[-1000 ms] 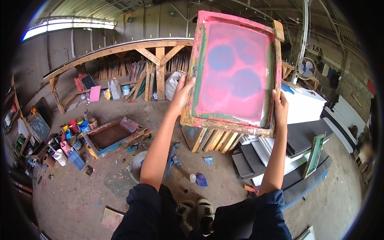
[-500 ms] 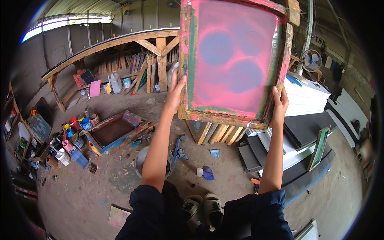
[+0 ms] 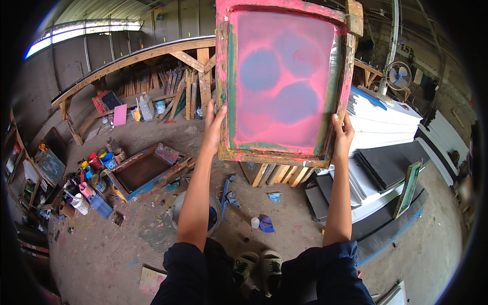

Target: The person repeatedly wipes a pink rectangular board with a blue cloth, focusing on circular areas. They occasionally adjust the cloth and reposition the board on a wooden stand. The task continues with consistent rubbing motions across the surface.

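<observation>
A screen printing frame (image 3: 279,81) is held up in front of me with both arms stretched out. Its wooden border is smeared pink and green, and the pink mesh carries several bluish round patches. My left hand (image 3: 213,127) grips the left side of the border near its lower corner. On the opposite side my right hand (image 3: 343,134) is closed round the border, thumb toward me. The fingers behind the wood are partly hidden. A wooden block (image 3: 354,18) sits at the frame's upper right corner.
Paint pots (image 3: 96,162) and a shallow wooden box (image 3: 145,173) stand on the floor at left. A bucket (image 3: 178,208) is by my left forearm. Stacked white and black sheets (image 3: 391,157) lie at right, near a fan (image 3: 398,75). A long wooden table (image 3: 132,61) spans the back.
Both hands have carried the screen printing frame slightly left and a little lower. The grip on it looks the same.
</observation>
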Motion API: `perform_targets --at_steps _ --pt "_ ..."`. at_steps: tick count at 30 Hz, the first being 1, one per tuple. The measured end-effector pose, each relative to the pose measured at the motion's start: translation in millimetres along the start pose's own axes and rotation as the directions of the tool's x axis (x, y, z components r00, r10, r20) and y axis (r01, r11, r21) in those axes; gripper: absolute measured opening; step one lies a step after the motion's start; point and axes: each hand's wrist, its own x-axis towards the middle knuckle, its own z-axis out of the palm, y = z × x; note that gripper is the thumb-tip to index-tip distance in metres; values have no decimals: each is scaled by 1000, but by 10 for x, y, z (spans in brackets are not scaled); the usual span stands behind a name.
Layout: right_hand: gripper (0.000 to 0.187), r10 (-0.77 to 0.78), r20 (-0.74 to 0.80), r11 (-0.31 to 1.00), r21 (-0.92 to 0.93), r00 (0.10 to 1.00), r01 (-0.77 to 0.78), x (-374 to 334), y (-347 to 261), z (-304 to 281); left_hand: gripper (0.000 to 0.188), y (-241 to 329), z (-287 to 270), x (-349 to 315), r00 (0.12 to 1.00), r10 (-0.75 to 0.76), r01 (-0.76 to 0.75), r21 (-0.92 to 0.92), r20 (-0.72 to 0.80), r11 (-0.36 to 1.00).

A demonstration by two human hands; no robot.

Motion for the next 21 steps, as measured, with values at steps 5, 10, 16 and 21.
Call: perform_targets --at_steps 5,10,16,21 --pt "52 -5 8 1000 0 1000 5 27 232 -36 57 -146 -18 14 996 -83 81 -44 -38 996" --pt "54 43 10 998 -40 999 -42 -5 312 -147 61 -305 48 -22 983 -186 185 -48 -9 982" --pt "56 37 17 963 -266 999 -31 5 471 -310 57 -795 131 150 995 12 -17 -55 -97 998" --pt "60 71 92 865 -502 993 -15 23 261 -312 59 -1044 354 -132 948 -149 150 -18 -282 988"
